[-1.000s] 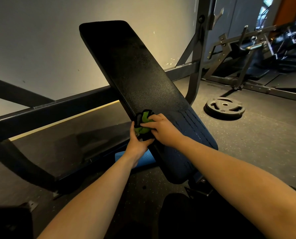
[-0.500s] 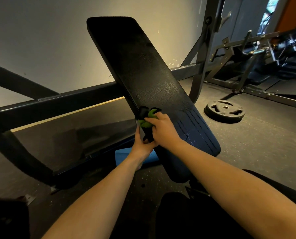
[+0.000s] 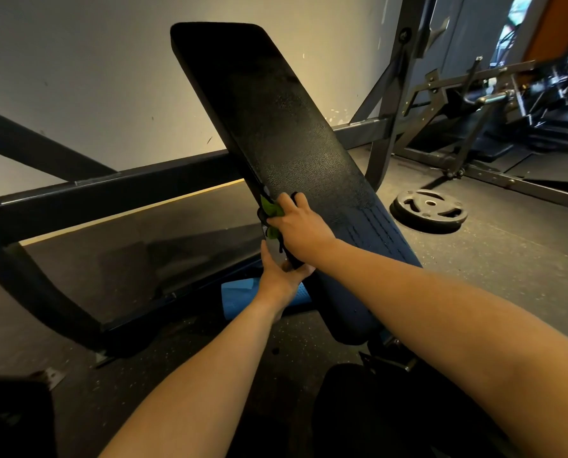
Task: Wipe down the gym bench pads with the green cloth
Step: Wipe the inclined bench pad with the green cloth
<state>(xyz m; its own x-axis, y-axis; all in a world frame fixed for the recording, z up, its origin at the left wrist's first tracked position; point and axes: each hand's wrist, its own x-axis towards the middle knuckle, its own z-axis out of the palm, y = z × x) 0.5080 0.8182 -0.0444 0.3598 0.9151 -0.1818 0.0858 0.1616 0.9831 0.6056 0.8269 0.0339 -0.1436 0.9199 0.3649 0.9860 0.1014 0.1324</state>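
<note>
1 green cloth (image 3: 270, 209) in right hand (image 3: 300, 230); left hand (image 3: 281, 276) grips pad (image 3: 276, 110).

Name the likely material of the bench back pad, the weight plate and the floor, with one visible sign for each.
Back pad: probably black vinyl or leatherette; pebbled grain, dull sheen. Weight plate: looks like cast metal, perhaps coated; dark, matte, grip holes. Floor: likely rubber matting; dark with pale flecks.

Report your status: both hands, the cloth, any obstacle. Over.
Right hand grips green cloth at left edge of back pad. Left hand just below, grip unclear. Weight plate on floor, clear of pad.
</note>
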